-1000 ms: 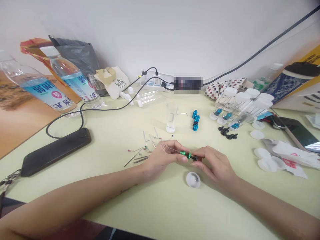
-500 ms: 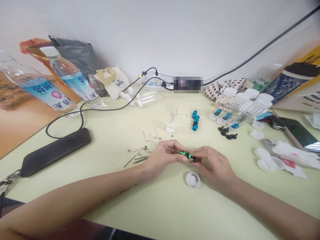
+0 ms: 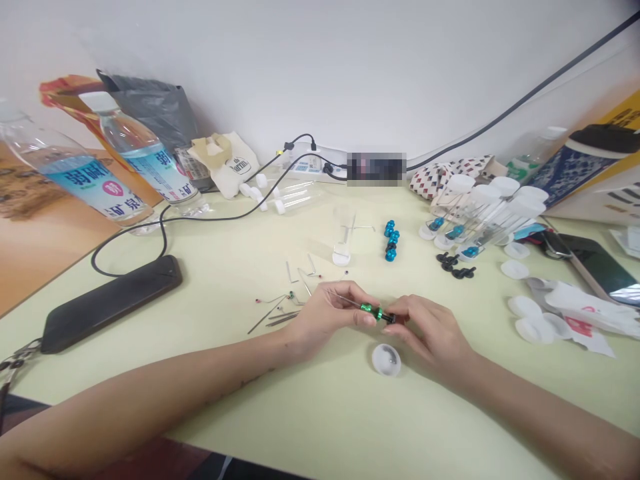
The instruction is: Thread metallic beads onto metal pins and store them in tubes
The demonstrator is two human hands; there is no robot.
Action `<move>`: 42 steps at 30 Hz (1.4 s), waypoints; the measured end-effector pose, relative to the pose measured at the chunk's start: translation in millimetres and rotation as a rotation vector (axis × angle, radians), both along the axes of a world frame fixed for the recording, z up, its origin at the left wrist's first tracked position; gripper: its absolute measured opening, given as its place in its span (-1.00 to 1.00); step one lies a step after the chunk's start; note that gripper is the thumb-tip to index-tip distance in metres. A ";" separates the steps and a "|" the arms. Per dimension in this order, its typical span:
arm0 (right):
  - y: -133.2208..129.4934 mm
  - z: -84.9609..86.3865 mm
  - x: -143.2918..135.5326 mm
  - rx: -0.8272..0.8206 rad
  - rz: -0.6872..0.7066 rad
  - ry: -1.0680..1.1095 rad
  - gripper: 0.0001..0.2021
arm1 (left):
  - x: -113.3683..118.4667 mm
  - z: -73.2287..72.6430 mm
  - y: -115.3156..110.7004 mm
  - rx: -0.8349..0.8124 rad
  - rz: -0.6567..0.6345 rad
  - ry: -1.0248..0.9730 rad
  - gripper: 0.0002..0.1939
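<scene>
My left hand [image 3: 331, 311] is closed around a small green metal fitting [image 3: 371, 310], with a thin metal rod [image 3: 345, 299] running back over the fingers. At the fitting's right end, my right hand [image 3: 433, 328] pinches a black knobbed piece [image 3: 391, 319], which is in line with the green part. My right fingertips hide some of that joint. Just below the hands lies a round white cap [image 3: 387, 367] holding something small and shiny. To the left of my left hand are several thin metal rods [image 3: 265, 315], some with small coloured ends.
A clear tube [image 3: 345, 233] stands beyond my hands. Blue fittings [image 3: 391, 255] and black screw-like pieces [image 3: 463, 273] lie to its right. Several capped tubes [image 3: 483, 210] stand farther right, near white caps [image 3: 533, 330]. At left are a black power bank [image 3: 113, 303] and water bottles [image 3: 145, 167].
My right fingers have shifted slightly on the black piece, and a reddish bit seen between them earlier is now hidden. My left hand has barely moved.
</scene>
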State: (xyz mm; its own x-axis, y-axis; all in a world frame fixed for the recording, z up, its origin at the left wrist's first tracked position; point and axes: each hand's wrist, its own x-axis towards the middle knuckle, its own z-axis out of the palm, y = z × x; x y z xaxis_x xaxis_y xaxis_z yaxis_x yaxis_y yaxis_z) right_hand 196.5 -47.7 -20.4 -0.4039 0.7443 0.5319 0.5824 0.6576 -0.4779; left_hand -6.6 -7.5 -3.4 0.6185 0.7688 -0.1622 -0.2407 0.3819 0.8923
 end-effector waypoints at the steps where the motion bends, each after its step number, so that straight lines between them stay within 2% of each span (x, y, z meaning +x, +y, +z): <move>1: 0.0 0.1 0.3 -0.005 -0.006 -0.005 -0.90 | 0.1 -0.2 0.0 -0.002 0.001 -0.001 -0.85; 5: 0.5 -1.3 -1.9 0.060 -0.003 0.030 -0.95 | 0.6 -0.3 0.3 0.012 0.015 -0.016 -0.85; 9: 1.4 -0.7 -4.8 0.137 0.013 0.071 -0.89 | 0.8 1.0 0.3 0.012 0.023 -0.032 -0.85; 17: 0.3 1.7 -0.5 0.027 0.007 0.037 -0.90 | 0.3 1.4 -0.8 -0.016 0.016 0.013 -0.85; 25: 0.3 0.0 -3.4 0.107 0.020 0.068 -0.86 | 0.3 0.8 0.4 0.018 0.020 -0.029 -0.85; 31: 1.4 2.8 -2.5 0.070 0.021 0.052 -0.90 | 0.2 0.0 0.0 -0.006 0.009 -0.006 -0.85; 42: 1.6 6.5 -0.2 0.031 0.017 -0.015 -0.73 | 0.8 -0.2 -0.4 -0.020 0.010 0.003 -0.83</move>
State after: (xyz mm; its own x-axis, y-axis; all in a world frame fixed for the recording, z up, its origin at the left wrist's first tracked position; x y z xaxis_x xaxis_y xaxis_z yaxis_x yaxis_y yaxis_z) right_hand 196.3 -46.1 -13.9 -0.4244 0.7202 0.5488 0.5778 0.6820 -0.4483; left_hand -5.8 -7.8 -3.6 0.6106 0.7712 -0.1799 -0.2414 0.3977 0.8852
